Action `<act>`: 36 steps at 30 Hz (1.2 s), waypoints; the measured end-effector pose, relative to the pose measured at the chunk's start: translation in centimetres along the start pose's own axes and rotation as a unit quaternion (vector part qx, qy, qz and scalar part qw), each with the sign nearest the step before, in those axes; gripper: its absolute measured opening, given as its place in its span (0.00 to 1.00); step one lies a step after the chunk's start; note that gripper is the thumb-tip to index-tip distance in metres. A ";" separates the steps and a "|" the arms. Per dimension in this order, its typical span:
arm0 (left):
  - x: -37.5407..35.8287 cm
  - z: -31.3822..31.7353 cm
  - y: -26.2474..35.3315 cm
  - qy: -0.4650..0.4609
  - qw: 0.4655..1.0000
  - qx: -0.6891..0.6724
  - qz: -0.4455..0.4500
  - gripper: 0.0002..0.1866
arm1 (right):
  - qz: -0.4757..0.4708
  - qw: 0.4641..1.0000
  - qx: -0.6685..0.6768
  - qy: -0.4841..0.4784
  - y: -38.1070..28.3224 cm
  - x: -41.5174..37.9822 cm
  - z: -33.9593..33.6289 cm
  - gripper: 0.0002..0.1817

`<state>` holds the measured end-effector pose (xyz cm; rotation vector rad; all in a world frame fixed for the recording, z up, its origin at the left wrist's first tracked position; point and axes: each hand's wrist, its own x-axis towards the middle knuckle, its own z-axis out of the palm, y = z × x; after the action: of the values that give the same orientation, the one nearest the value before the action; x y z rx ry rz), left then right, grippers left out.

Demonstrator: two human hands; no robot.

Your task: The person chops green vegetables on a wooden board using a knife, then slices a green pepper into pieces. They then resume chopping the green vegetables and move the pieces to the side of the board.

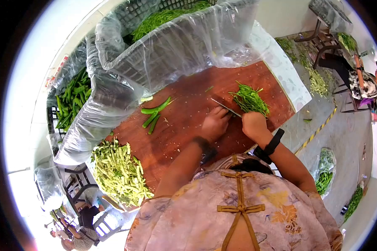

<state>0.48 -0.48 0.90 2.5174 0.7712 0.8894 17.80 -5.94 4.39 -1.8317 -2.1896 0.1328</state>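
Observation:
My right hand (255, 125) is closed round the handle of a knife (226, 107), its thin blade slanting up and left across the board. Beside the blade, my left hand (216, 124) is closed with its fingers curled over a green pepper (230, 113), which is mostly hidden. Just beyond the knife lies a heap of shredded green pepper (251, 99). A few long green peppers (156, 111) rest to the left on the reddish-brown cutting board (180, 134).
Pale pepper cores (117, 171) are piled at the board's left corner. Behind stand plastic-lined crates, one with whole peppers (74, 98), another with shredded pepper (167, 21). Bagged greens (325, 171) lie on the floor at right. Other people (366, 83) sit at the far right and lower left.

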 end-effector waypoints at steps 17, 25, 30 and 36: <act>-0.3 0.4 -0.3 -0.003 1.000 0.005 0.009 0.13 | -0.001 1.000 0.000 0.010 0.8 2.3 0.9 0.08; 0.0 0.2 -0.1 -0.015 1.000 0.014 0.005 0.16 | -0.001 1.000 0.019 -0.005 0.2 0.1 -0.1 0.07; 0.0 0.1 -0.2 0.000 1.000 0.010 0.006 0.16 | 0.024 0.997 0.016 -0.078 -0.4 0.9 -0.6 0.04; 0.1 -0.2 -0.2 -0.027 1.000 0.008 0.008 0.16 | -0.021 1.000 0.017 0.014 -1.1 3.9 1.0 0.04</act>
<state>0.30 -0.20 0.98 2.5545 0.7445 0.8192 15.87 -2.28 4.32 -1.7581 -2.1904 0.1348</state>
